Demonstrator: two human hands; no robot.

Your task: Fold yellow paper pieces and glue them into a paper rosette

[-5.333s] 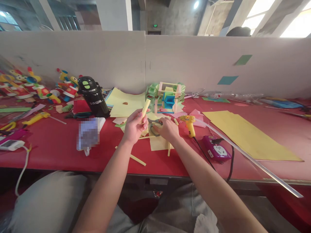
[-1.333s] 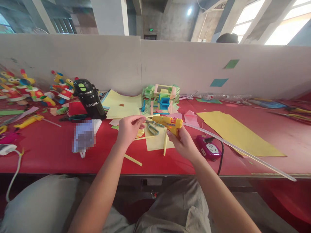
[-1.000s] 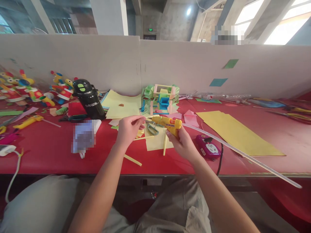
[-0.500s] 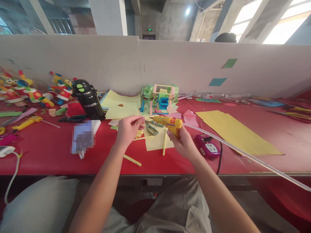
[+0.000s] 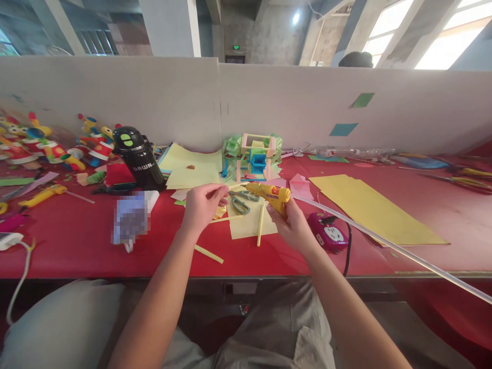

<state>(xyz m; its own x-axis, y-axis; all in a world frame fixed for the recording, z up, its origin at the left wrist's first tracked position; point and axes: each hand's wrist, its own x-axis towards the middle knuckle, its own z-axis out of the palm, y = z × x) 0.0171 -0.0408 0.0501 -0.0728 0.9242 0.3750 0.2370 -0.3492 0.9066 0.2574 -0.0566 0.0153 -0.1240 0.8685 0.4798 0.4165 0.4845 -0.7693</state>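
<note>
Since five seconds back, my right hand (image 5: 294,225) has left the scissors (image 5: 241,201) and now grips the yellow glue gun (image 5: 270,195), nozzle aimed at my left hand (image 5: 200,206). That hand is pinched shut on a pale yellow paper strip (image 5: 237,186), mostly hidden by the fingers. I see the clear glue stick (image 5: 388,245) run off the right edge.
</note>
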